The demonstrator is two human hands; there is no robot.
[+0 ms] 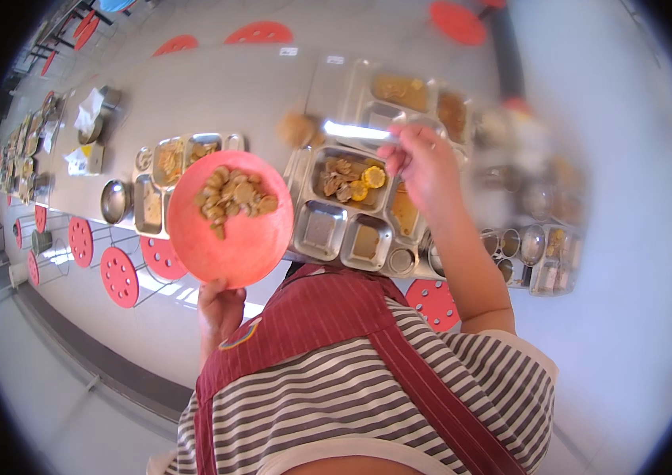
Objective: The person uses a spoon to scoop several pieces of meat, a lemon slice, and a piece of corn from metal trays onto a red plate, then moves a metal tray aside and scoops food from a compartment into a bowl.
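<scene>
My left hand (pixel 222 306) grips the lower rim of a round pink-red plate (pixel 235 243). A heap of brownish sliced food (pixel 232 193) lies on the plate's upper half. My right hand (pixel 422 163) holds a shiny metal utensil (pixel 360 130), probably a spoon, pointing left. At the utensil's far end is a blurred brown lump (pixel 299 128), seemingly food. Below it a steel compartment tray (pixel 295 178) holds meat pieces (pixel 341 178) and corn rounds (pixel 374 177), with brown liquid in other compartments. Behind the plate, a second steel tray (pixel 139 205) is partly covered.
Another food tray (pixel 365 77) lies at the far side of the long table (pixel 223 95). Steel bowls (pixel 115 202) and a tissue box (pixel 88 160) stand to the left. More trays and bowls, partly blurred, sit at right. Red stools (pixel 119 277) line both sides.
</scene>
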